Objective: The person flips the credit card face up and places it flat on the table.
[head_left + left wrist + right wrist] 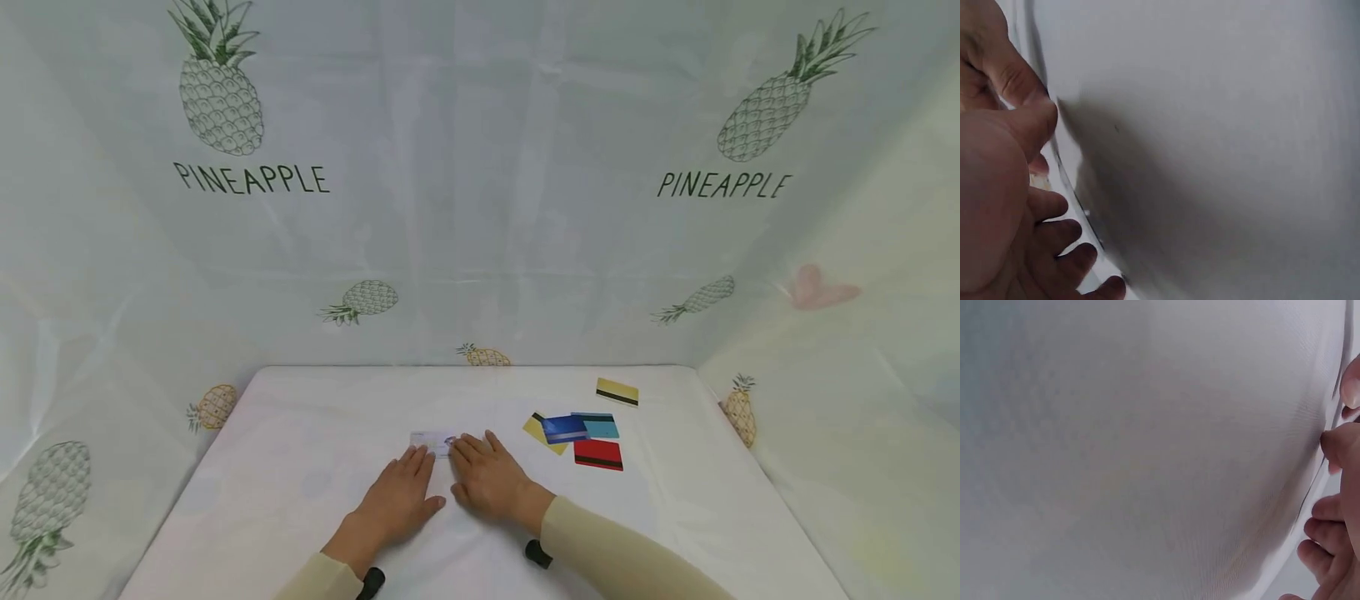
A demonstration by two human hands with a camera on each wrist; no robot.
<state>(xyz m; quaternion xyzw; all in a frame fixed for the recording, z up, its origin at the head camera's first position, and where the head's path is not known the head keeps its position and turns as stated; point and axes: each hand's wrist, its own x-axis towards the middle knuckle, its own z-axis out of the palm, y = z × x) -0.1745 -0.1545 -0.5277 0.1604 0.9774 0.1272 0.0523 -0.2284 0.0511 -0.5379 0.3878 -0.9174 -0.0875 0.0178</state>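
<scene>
A pale card (429, 442) with a small dark print near its right end lies on the white table. My left hand (397, 496) is palm down, its fingertips at the card's lower left edge and its thumb spread to the right. From the other side, my right hand (491, 479) reaches in with extended fingers whose tips overlap the card's right end. In the left wrist view the left fingers (1057, 237) are spread and slightly bent. The right fingers (1325, 534) show at the edge of the right wrist view.
Right of the hands lie a blue card (564, 429), a light blue card (602, 426) and a yellow card (553, 444), overlapping. A red card (597, 455) is just below them, and a gold card (617, 390) sits farther back. Pineapple-print curtain (480, 208) surrounds the table (300, 450).
</scene>
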